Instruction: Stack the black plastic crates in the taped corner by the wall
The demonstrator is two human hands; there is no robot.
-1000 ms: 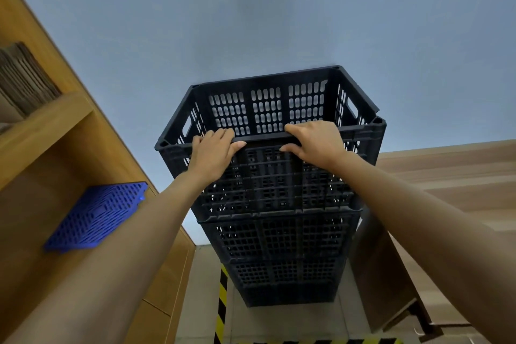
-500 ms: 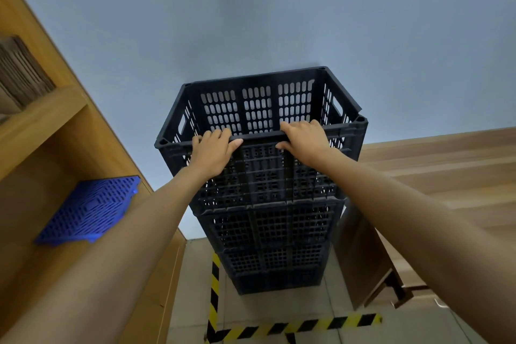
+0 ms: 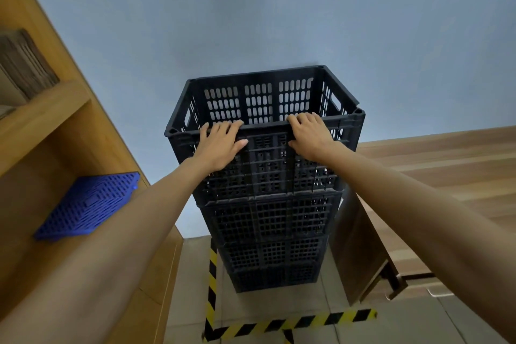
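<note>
Black crate stack point(image 3: 268, 220) (base shadowed), fingertips point(image 3: 223, 127) hidden over rim

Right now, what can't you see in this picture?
Head view:
- Top crate floor: hidden by its near wall.
- Fingertips of left hand and right hand: curled over the rim.
- Bottom crate's foot: too dark.
- Shelf papers: cut off left.

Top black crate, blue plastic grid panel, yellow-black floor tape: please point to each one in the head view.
top black crate point(image 3: 258, 100): head view, on the inner back wall.
blue plastic grid panel point(image 3: 89, 204): head view, on the middle of its face.
yellow-black floor tape point(image 3: 293, 322): head view, on the front strip.
</note>
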